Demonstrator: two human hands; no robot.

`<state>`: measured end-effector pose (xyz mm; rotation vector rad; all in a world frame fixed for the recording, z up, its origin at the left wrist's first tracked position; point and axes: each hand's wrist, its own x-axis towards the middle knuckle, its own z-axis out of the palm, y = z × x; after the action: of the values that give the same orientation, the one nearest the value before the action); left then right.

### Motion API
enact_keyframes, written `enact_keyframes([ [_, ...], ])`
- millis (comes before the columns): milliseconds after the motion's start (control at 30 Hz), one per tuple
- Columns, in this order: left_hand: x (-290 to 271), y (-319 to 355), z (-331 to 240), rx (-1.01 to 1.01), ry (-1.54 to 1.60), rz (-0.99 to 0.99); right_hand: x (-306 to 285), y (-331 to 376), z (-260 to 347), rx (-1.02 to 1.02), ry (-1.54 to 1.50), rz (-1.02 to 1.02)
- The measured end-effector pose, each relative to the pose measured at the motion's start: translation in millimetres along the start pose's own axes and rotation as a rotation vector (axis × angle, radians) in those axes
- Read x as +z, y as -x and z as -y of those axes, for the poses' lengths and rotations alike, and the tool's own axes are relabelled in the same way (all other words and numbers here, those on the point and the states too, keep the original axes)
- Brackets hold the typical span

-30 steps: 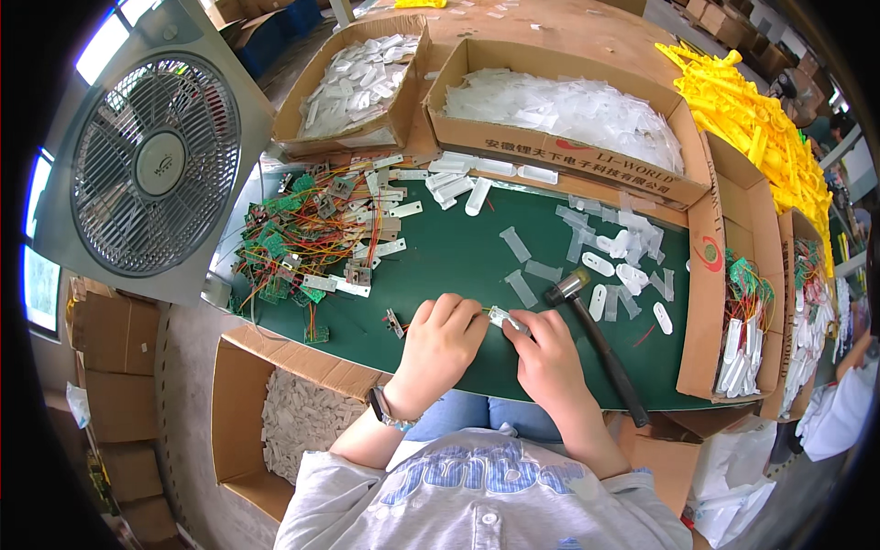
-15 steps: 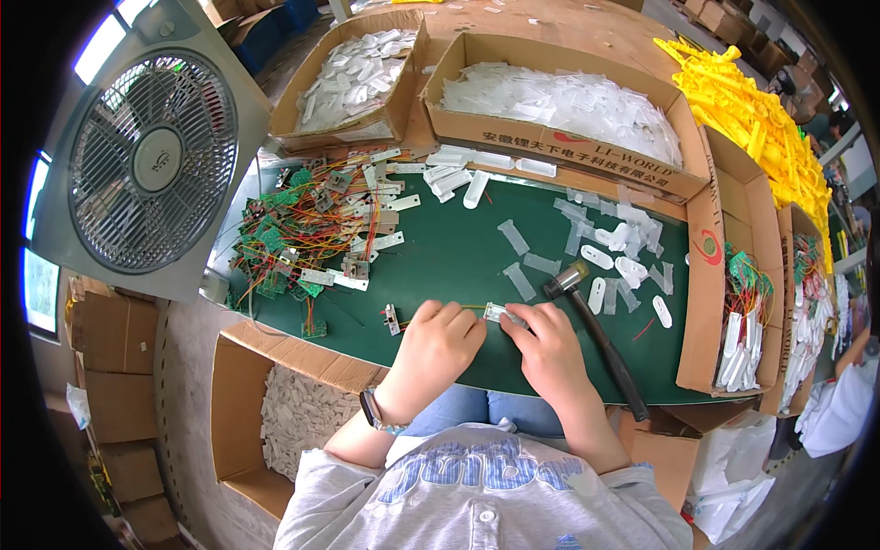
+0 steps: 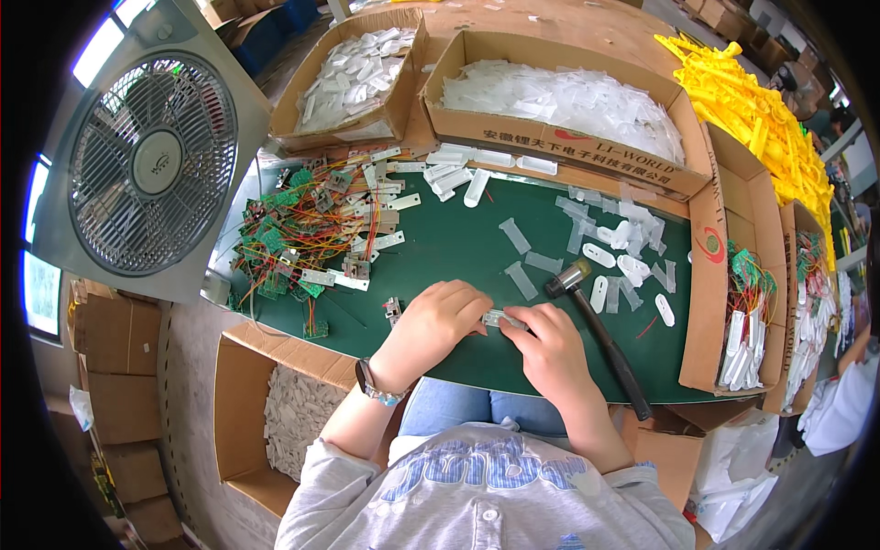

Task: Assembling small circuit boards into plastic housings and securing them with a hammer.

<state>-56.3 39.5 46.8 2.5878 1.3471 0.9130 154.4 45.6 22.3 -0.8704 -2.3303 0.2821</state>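
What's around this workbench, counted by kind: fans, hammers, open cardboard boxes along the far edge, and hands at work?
Box fans: 1
Hammers: 1
Open cardboard boxes along the far edge, one of white parts and one of clear parts: 2
Hands, left hand and right hand, both on a small clear part: 2
Total: 6

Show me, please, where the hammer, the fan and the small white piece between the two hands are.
hammer [image 3: 598,341]: head view, on the dark handle, below the metal head.
fan [image 3: 156,163]: head view, on the round hub of the grille.
small white piece [image 3: 500,318]: head view, on the bare part between both hands.
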Motion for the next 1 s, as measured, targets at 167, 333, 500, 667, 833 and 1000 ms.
enact_keyframes([
  [167,-3.5,3.6,-3.0,-0.064,-0.041,0.035,0.5,-0.1,0.1,-0.002,-0.002,-0.001],
  [333,-4.2,1.3,-4.4,-0.032,-0.029,0.022,-0.6,-0.6,0.8,-0.001,-0.001,0.004],
  [500,0.0,2.5,1.4,0.009,-0.001,0.041,0.3,-0.3,1.1,0.003,-0.006,0.002],
  [667,3.2,2.5,3.7,0.024,0.036,0.047,0.6,0.6,0.3,0.002,0.007,-0.007],
  [833,5.5,7.9,1.8,-0.026,0.068,0.030,1.0,-0.8,1.3,0.004,-0.001,-0.014],
  [1000,6.7,9.1,-7.1,-0.050,0.046,-0.010,-3.1,-4.3,1.6,0.007,0.004,-0.014],
])
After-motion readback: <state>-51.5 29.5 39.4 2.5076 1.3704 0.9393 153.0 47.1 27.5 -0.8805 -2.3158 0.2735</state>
